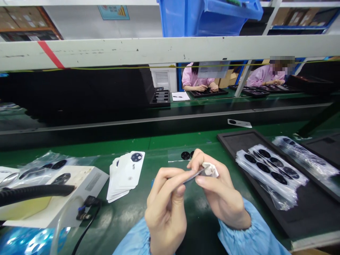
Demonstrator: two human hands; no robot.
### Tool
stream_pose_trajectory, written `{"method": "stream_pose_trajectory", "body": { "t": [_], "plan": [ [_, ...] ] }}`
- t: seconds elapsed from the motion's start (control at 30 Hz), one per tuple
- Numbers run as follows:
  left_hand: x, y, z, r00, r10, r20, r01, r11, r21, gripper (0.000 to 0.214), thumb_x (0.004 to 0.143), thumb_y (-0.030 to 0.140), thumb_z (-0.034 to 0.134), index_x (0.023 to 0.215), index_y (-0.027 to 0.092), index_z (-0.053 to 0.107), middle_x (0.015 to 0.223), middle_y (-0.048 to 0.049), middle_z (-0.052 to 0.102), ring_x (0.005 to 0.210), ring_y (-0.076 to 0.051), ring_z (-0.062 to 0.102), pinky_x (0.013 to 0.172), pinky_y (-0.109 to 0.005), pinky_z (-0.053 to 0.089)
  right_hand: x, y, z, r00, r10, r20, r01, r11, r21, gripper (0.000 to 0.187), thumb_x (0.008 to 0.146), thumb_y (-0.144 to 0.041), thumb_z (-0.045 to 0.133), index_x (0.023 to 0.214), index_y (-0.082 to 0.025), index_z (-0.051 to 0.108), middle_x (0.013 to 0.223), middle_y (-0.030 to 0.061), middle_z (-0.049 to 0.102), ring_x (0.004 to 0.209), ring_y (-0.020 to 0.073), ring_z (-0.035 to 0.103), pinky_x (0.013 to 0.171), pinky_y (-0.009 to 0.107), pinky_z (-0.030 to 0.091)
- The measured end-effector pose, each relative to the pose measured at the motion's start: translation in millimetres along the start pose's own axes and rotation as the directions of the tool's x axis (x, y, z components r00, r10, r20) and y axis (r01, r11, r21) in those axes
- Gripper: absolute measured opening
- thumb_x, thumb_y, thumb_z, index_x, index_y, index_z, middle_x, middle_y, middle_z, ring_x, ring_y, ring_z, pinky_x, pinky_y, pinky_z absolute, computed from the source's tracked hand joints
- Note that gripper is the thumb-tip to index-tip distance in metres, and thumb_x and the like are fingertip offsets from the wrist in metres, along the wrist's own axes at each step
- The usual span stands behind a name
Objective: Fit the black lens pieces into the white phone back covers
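Observation:
My left hand (167,207) pinches a thin flat piece (197,174), seen nearly edge-on, between thumb and fingers. What kind of part it is, I cannot make out. From the other side my right hand (223,193) is closed on a crumpled white cloth or tissue (211,171), which touches the thin piece's far end. Just beyond my hands, black round camera plates (185,155) lie on a clear film, partly hidden by my right fingers. To the left, a fanned stack of white phone back covers (130,173) rests on the green bench.
At right, a black tray (300,219) carries clear-bagged strips of black round plates (268,168). Another white cover (239,123) lies farther back. On the left stand a white box (90,180) and a black hose (37,193). Two people in pink work across the bench.

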State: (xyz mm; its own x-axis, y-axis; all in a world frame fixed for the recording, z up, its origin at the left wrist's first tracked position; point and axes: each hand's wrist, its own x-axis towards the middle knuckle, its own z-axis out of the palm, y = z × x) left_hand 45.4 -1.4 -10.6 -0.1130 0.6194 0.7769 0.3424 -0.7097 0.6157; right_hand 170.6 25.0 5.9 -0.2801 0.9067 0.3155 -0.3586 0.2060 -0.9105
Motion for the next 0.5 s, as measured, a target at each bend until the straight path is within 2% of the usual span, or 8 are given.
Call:
{"method": "stream_pose_trajectory", "body": {
  "t": [0.17, 0.5],
  "plan": [
    [-6, -3, 5.1, 1.0, 0.029, 0.003, -0.03, 0.999, 0.016, 0.03, 0.093, 0.005, 0.048, 0.112, 0.017, 0.067, 0.093, -0.0047, 0.061, 0.083, -0.014, 0.059, 0.066, -0.024, 0.048, 0, 2, 3, 0.997, 0.027, -0.075, -0.021, 0.997, 0.076, 0.006, 0.069, -0.024, 0.057, 0.07, -0.02, 0.053, 0.074, 0.0, 0.041, 0.073, 0.0162, 0.038, 0.063, 0.033, 0.026],
    [-12, -3, 14.5, 0.996, 0.082, -0.026, -0.08, 0.995, 0.061, 0.034, 0.09, 0.001, 0.047, 0.113, 0.016, 0.067, 0.093, -0.0051, 0.06, 0.082, -0.014, 0.058, 0.066, -0.025, 0.048, 1, 8, 8, 0.977, -0.005, -0.214, 0.035, 0.991, 0.133, 0.001, 0.059, -0.019, 0.051, 0.06, -0.019, 0.051, 0.066, 0.0012, 0.042, 0.073, 0.0173, 0.041, 0.063, 0.032, 0.028]
  ]
}}
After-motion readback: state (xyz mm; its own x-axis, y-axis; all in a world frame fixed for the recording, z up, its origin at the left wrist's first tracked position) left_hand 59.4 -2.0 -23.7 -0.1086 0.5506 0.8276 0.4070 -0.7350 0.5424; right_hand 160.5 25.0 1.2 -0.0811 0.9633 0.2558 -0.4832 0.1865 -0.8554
